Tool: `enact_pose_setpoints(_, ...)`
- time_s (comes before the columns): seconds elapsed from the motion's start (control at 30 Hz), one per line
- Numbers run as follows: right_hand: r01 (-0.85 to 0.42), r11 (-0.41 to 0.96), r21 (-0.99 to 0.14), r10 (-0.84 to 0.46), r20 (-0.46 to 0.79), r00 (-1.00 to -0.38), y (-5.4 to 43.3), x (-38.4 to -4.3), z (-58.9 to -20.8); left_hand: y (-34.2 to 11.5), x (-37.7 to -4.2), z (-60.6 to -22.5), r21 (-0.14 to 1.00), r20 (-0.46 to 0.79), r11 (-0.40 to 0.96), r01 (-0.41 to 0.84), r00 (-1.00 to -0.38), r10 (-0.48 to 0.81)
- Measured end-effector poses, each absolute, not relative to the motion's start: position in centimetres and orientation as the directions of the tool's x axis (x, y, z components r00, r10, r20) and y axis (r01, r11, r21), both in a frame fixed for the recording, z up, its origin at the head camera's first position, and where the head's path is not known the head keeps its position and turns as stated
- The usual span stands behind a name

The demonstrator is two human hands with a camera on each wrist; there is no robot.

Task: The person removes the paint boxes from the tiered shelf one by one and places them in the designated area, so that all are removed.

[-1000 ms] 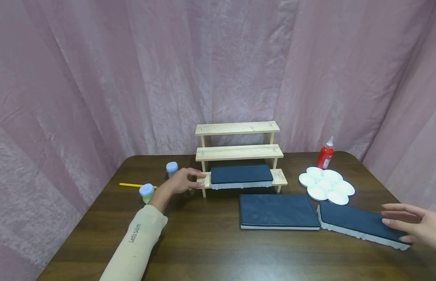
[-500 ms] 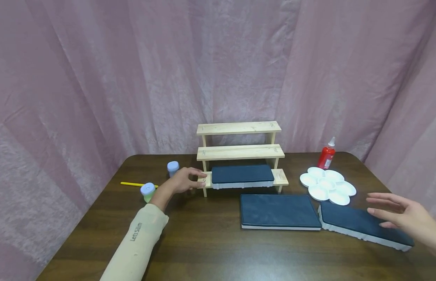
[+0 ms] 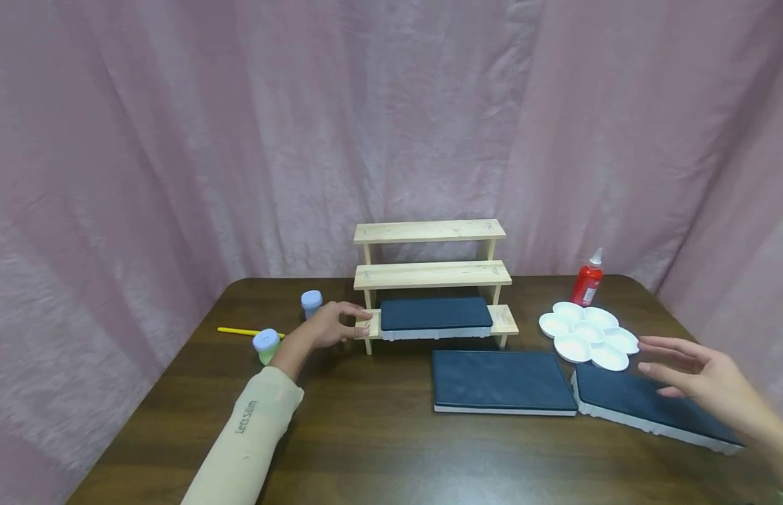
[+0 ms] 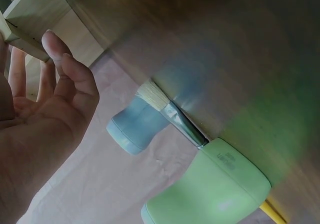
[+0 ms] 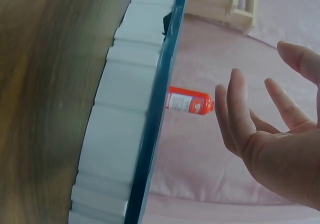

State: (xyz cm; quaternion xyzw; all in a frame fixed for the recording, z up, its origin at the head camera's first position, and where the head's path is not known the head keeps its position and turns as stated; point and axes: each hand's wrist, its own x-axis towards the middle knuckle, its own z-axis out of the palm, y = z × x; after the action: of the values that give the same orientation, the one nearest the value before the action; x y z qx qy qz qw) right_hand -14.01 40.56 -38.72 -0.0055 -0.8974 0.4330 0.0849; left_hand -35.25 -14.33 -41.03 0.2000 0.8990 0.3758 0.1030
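At the left end of the lowest step of a three-step wooden shelf (image 3: 432,275), my left hand (image 3: 324,325) grips the plank between thumb and fingers. In the left wrist view the plank end (image 4: 31,44) lies against its fingers. A long box with a dark blue lid and white sides (image 3: 436,315) rests on that step. My right hand (image 3: 697,372) is raised above a second such box (image 3: 650,403), fingers spread and loosely bent, holding nothing. The right wrist view shows a gap between this hand and the box's side (image 5: 115,114).
A wider dark-lidded box (image 3: 503,380) lies in front of the shelf. Rightward are a white flower-shaped palette (image 3: 587,333) and a red bottle (image 3: 587,280). Leftward stand a green jar (image 3: 266,346) and a blue jar (image 3: 312,302), near a yellow-handled brush (image 3: 236,331).
My right hand has moved left and slightly up over the right-hand box, toward the palette. The left hand stays at the shelf's end. The boxes have kept their places.
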Motion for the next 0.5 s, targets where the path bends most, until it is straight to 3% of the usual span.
enact_pose_setpoints(0.5, -0.156, 0.539, -0.828, 0.013, 0.194, -0.981, 39.2, -14.8, -38.1, -14.3, -35.2, -41.0, 0.713, -0.036, 0.644, 0.277, -0.903, 0.428)
